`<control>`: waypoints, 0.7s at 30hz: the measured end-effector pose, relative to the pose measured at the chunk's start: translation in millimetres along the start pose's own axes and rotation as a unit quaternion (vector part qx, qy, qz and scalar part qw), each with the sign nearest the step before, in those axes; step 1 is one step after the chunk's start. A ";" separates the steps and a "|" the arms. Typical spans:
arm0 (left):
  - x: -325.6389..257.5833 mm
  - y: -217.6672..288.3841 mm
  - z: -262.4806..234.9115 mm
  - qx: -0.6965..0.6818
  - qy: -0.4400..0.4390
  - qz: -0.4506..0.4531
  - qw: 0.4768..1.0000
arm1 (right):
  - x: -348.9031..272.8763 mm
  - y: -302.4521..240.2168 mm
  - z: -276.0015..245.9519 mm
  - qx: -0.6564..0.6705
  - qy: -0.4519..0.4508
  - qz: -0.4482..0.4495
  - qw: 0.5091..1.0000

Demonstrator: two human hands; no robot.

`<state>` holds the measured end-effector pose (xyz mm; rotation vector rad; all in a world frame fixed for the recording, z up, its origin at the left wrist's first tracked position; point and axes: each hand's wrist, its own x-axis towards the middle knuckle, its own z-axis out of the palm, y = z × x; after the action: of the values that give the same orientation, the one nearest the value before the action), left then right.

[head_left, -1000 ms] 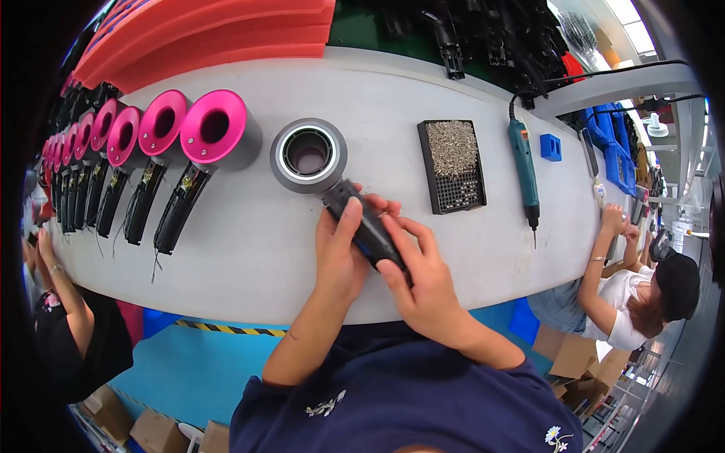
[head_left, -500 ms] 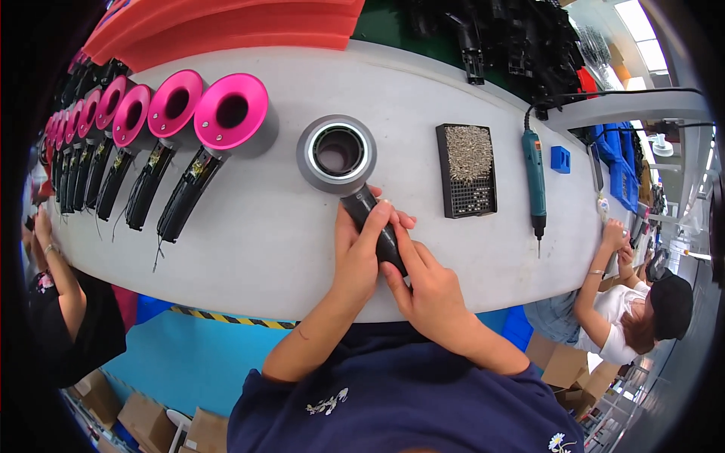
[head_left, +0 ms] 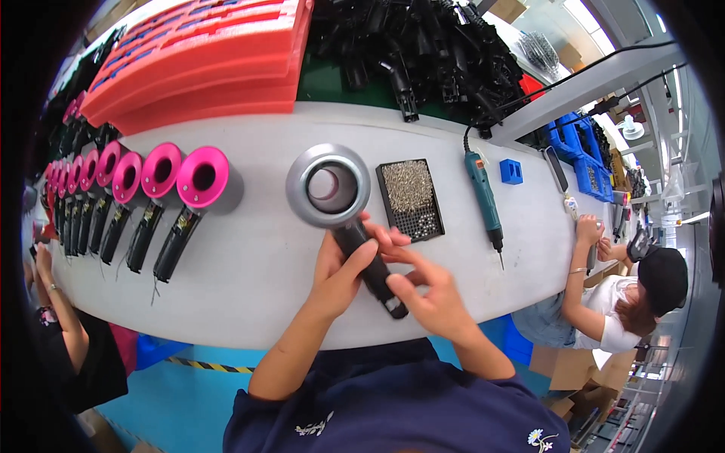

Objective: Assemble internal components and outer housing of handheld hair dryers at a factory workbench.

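Observation:
A grey hair dryer (head_left: 300, 198) with a round ring-shaped head and a dark handle is held up over the table in front of me. My left hand (head_left: 334, 281) is closed around the upper handle, its thumb lying across the front. Beside the lower handle, my right hand (head_left: 436, 300) has its fingers apart, with the thumb close to the handle; whether it touches is hard to tell. To the left stands a row of several partly assembled hair dryers (head_left: 204, 177) with pink rings and open black handles, thin wires hanging from some.
A black tray of small screws (head_left: 411, 198) lies right of the dryer, then a teal electric screwdriver (head_left: 483, 192) and a small blue block (head_left: 511, 171). Red foam trays (head_left: 204, 90) and a heap of black parts (head_left: 423, 53) lie beyond. Co-workers sit at left and right (head_left: 619, 317).
The view has tilted up and shifted. My right hand has loosened from the handle and its fingers have spread; my left hand still grips the dryer, whose head has turned a little.

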<state>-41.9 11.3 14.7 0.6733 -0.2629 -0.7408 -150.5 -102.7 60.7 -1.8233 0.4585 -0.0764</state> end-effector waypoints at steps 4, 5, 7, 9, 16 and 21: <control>-7.1 9.2 -13.3 -0.296 -0.174 -0.080 0.936 | 15.1 -27.3 -25.5 -0.145 0.172 -0.211 0.951; -7.0 12.6 -9.5 -0.393 -0.205 -0.101 0.891 | 12.4 -35.3 -21.6 -0.101 0.132 -0.206 0.964; -2.7 12.0 -14.4 -0.431 -0.225 -0.112 0.867 | 13.9 -42.0 -7.9 -0.068 0.066 -0.212 0.973; 1.7 10.3 -15.5 -0.490 -0.248 -0.081 0.831 | 2.6 -43.2 3.2 -0.077 0.084 -0.204 0.972; 2.0 17.8 33.4 0.165 0.158 -0.047 0.972 | -19.4 7.3 33.8 -0.089 0.147 -0.162 0.972; -11.6 45.1 20.1 0.227 0.097 0.006 0.969 | -7.4 21.3 57.0 -0.012 0.084 -0.130 0.988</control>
<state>-35.1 34.4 59.3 1.1718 -0.2584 -0.6010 -146.9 -53.1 24.8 -1.8999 0.3365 -0.4071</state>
